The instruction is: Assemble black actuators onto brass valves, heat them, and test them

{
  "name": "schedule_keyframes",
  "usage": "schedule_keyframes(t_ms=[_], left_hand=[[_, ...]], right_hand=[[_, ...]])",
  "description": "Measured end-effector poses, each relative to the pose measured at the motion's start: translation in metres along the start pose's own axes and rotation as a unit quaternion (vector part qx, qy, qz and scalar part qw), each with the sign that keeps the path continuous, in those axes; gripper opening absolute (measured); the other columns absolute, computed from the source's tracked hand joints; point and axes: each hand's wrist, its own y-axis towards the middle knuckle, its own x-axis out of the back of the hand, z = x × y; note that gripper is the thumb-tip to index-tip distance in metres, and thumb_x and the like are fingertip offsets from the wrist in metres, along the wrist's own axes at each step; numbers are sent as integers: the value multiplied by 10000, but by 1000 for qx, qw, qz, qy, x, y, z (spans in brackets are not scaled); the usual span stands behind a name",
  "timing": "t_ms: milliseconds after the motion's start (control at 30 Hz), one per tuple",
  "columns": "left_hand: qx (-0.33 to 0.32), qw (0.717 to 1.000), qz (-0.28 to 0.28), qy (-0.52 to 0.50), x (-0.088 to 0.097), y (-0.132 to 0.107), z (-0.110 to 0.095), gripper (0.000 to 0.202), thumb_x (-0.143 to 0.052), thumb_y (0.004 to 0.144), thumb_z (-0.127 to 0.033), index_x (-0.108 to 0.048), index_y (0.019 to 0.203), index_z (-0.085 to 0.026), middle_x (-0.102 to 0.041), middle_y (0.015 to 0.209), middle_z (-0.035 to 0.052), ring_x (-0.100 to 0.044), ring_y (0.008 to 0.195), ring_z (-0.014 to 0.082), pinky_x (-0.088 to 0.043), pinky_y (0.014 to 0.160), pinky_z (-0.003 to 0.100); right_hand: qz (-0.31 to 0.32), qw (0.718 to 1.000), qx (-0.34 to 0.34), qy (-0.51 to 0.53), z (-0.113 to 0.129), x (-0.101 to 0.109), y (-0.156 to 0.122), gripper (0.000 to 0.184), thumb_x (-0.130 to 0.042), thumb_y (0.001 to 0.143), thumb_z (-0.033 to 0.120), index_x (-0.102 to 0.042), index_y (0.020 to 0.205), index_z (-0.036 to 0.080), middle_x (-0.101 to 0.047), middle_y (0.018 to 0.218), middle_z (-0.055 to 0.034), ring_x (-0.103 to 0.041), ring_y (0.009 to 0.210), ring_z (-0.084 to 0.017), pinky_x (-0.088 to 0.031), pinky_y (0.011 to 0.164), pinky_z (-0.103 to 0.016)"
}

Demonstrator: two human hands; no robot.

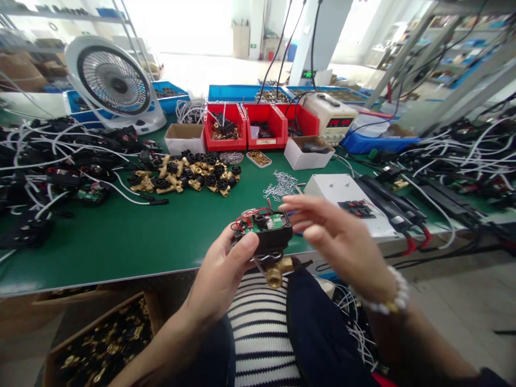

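Valve module [264, 232], one only, has a black housing with a green board and red wires on top and a brass fitting [278, 273] below. It is held over the lap, just past the near edge of the tabletop [121, 242]. The left hand [221, 274] is closed around its left side, thumb on top. The right hand [336, 242] is open and holds nothing, its fingers spread just beside the module. Gripping the housing, clear of the red wires, looks steadiest. Behind stand one fan [115, 80] at the back left, a heap of fittings [189, 174] too many to count, three red bins [224, 141] and one white box [334, 188] to the right.
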Motion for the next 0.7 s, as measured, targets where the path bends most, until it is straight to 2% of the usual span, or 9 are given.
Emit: schedule_keyframes(t_ms=[33, 67, 100, 167, 200, 267, 367, 500, 700], left_hand=[[4, 1000, -9, 0, 0, 0, 0, 505, -673, 854, -466, -597, 1199, -105, -699, 1128, 160, -689, 991, 294, -569, 818, 369], [9, 1000, -15, -2, -1, -1, 1, 500, -680, 845, -483, -614, 1166, -106, -715, 1079, 155, -706, 925, 278, -573, 786, 356], [18, 1000, -14, -6, -1, -2, 1, 498, -677, 843, -504, -622, 1145, -111, -722, 1051, 149, -713, 884, 266, -575, 771, 351], [36, 999, -6, -11, -2, -5, 1, 506, -667, 841, -540, -626, 1132, -128, -728, 1033, 139, -717, 870, 261, -578, 767, 358], [39, 999, -5, -12, -3, -7, 0, 515, -670, 833, -552, -626, 1132, -135, -730, 1030, 135, -717, 881, 267, -579, 768, 363], [42, 999, -11, -7, -4, -9, -1, 538, -679, 818, -569, -631, 1133, -135, -735, 1008, 131, -714, 895, 275, -579, 764, 364], [55, 998, -20, -2, -5, -11, -4, 560, -662, 819, -590, -650, 1127, -123, -741, 967, 129, -718, 854, 270, -578, 735, 356], [73, 997, -11, -8, -6, -11, -5, 568, -642, 826, -604, -669, 1118, -118, -737, 1016, 137, -715, 898, 275, -582, 764, 361], [54, 998, 1, -7, -7, -12, -5, 528, -635, 847, -578, -667, 1128, -132, -737, 997, 118, -716, 873, 250, -580, 779, 353]], right_hand=[[-48, 995, -7, -90, -9, 19, 13, 308, -653, 875, 475, -692, 1102, 270, -709, 1040, -45, -676, 883, -192, -560, 807, -347], [-112, 977, -28, -177, -20, 39, 26, 266, -681, 857, 445, -715, 1038, 254, -710, 1013, -48, -662, 881, -191, -531, 847, -350], [-145, 956, -75, -245, -33, 59, 40, 219, -713, 834, 396, -725, 985, 238, -709, 1001, -49, -645, 893, -190, -497, 886, -351], [-145, 943, -129, -269, -63, 94, 61, 102, -753, 785, 241, -727, 859, 174, -709, 947, -88, -612, 898, -206, -430, 935, -382], [-125, 943, -158, -266, -78, 107, 68, 56, -767, 747, 175, -719, 767, 156, -710, 856, -88, -607, 827, -196, -436, 894, -378], [-65, 948, -205, -235, -103, 125, 75, 54, -773, 722, 167, -724, 735, 147, -712, 766, -68, -597, 730, -163, -453, 787, -329], [-26, 953, -234, -191, -129, 132, 73, 140, -746, 757, 261, -742, 841, 149, -724, 795, -50, -582, 690, -124, -433, 674, -263], [-59, 953, -237, -179, -149, 129, 72, 156, -752, 740, 263, -722, 832, 140, -699, 766, -32, -560, 658, -114, -417, 651, -255], [-79, 949, -234, -194, -144, 124, 75, 162, -776, 720, 293, -694, 745, 155, -657, 664, 3, -488, 568, -97, -384, 602, -252]])
